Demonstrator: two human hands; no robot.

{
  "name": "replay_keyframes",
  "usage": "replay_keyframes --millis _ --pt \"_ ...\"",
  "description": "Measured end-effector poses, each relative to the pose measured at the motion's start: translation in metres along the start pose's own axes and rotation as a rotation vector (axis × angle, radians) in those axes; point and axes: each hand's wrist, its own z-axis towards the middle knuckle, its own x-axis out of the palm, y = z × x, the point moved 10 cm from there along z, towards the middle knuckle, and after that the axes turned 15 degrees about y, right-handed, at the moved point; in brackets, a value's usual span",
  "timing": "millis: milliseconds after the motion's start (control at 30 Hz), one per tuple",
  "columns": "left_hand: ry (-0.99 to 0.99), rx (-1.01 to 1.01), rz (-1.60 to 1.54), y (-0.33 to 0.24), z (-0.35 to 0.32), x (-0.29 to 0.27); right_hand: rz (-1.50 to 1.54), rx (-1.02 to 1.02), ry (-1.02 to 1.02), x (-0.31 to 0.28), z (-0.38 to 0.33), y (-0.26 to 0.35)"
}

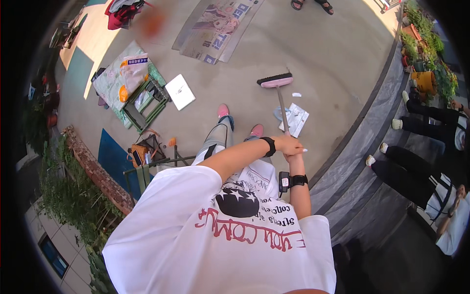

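Both my hands are closed around the grey handle of a broom, held out in front of me to the right. My left hand [285,144] overlaps my right hand [294,156], so part of the grip is hidden. From my hands the broom [282,110] reaches away to a pink head with dark bristles, resting on the concrete floor. Beside the handle lie white printed sheets [297,119], and a small white scrap [296,94] sits near the broom head.
A green folding stool [149,105], a patterned cloth [110,88] and a white flat box [180,92] lie ahead left. Farther off is a printed mat [213,29]. Grey sheeting [357,132] runs along the right, where people stand by potted plants [423,44]. One person's sandalled feet [313,6] are far ahead.
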Motion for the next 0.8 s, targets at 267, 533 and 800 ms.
replay_keyframes --millis 267,533,800 --pt "0.328 0.154 0.027 -0.049 0.006 0.055 0.092 0.028 -0.050 -0.068 -0.053 -0.038" --pt "0.302 0.053 -0.064 -0.054 0.037 0.022 0.066 0.020 0.135 -0.062 -0.026 0.017" --pt "0.316 0.143 -0.063 -0.121 0.051 0.047 -0.087 -0.208 0.084 -0.106 -0.068 0.051"
